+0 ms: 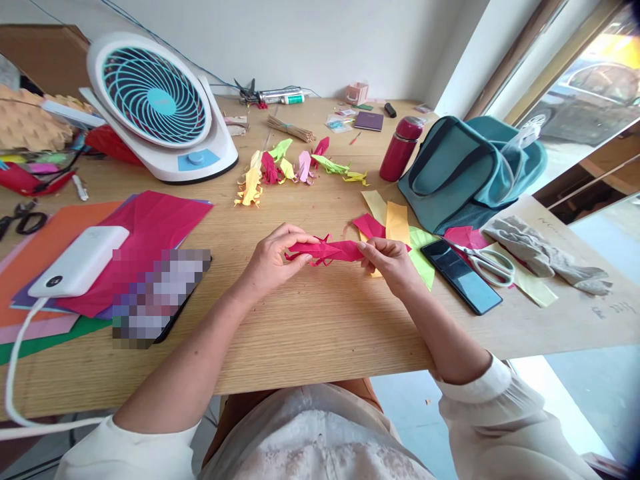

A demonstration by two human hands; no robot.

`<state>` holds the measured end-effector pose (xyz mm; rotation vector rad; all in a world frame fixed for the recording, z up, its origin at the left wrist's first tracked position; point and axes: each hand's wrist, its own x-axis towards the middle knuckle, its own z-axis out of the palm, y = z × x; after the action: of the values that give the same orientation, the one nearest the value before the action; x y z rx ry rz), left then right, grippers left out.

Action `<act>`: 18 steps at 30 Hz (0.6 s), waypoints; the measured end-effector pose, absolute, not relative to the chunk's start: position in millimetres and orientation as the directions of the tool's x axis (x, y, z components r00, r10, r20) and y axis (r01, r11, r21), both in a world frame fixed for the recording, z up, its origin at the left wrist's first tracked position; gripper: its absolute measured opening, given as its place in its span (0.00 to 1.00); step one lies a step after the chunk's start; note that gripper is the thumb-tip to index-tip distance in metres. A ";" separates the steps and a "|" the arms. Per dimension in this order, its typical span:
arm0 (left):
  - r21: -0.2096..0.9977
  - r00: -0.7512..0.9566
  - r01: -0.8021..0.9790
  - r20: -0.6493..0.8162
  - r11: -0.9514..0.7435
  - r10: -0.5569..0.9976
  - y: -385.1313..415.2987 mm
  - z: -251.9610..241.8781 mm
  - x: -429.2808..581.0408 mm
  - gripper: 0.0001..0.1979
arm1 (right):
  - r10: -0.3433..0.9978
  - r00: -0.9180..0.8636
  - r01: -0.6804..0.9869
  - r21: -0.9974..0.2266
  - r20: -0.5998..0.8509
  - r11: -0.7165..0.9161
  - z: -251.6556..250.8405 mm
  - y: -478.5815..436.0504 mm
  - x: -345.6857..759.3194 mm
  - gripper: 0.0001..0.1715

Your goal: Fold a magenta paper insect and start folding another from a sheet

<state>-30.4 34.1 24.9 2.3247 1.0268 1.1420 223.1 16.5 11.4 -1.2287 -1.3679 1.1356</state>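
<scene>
A long folded piece of dark pink origami paper [330, 251] with thin leg-like points stretches between my hands, just above the wooden table. My left hand [279, 255] pinches its left end between thumb and fingers. At the other end, my right hand [387, 261] grips the flat tip. Behind them stand several folded paper figures [304, 167] in yellow, green, pink and lilac. Right beside my right hand lie loose paper pieces [397, 223] in orange, pink, yellow and green.
A white fan [155, 100] stands at the back left. Coloured sheets [150, 233], a power bank [80, 260] and a phone [160, 293] lie left. On the right are a red flask [400, 150], a teal bag [450, 173], another phone [461, 276], scissors [487, 263] and grey gloves [545, 257].
</scene>
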 end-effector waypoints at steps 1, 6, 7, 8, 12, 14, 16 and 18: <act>0.589 0.418 0.444 0.531 -0.676 0.737 34.2 25.1 -30.6 0.12 | 0.996 -0.064 0.122 -0.990 0.063 0.070 11.0 16.0 223.1 0.33; 0.603 0.446 0.420 0.514 -0.678 0.733 36.1 24.5 -32.8 0.12 | 0.993 -0.111 0.192 -0.980 0.025 0.046 11.8 15.5 227.1 0.34; 0.600 0.454 0.422 0.509 -0.680 0.731 36.8 24.0 -33.5 0.12 | 0.995 -0.093 0.231 -0.971 0.047 0.068 12.6 15.9 228.6 0.34; 0.593 0.464 0.428 0.503 -0.682 0.729 37.6 23.2 -34.2 0.13 | 0.993 -0.061 0.272 -0.956 0.101 0.114 13.4 16.3 230.0 0.33; 0.526 0.513 0.477 0.484 -0.704 0.709 40.8 18.7 -35.9 0.12 | 0.884 -0.070 0.479 -0.762 0.461 0.435 13.8 15.3 229.7 0.20; 0.492 0.528 0.494 0.485 -0.716 0.697 41.4 16.2 -35.2 0.12 | 0.812 -0.220 0.587 -0.592 0.541 0.553 11.5 12.7 225.2 0.17; 0.464 0.534 0.510 0.489 -0.724 0.690 40.9 14.5 -33.4 0.11 | 0.775 -0.358 0.671 -0.434 0.521 0.601 8.5 9.5 219.4 0.19; 0.441 0.534 0.528 0.492 -0.725 0.688 39.4 13.5 -30.8 0.11 | 0.767 -0.427 0.725 -0.327 0.478 0.607 6.5 7.0 214.6 0.20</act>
<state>-30.8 39.4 13.5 2.5346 1.0240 0.9703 214.6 7.0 6.5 -1.1721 -2.2381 0.0939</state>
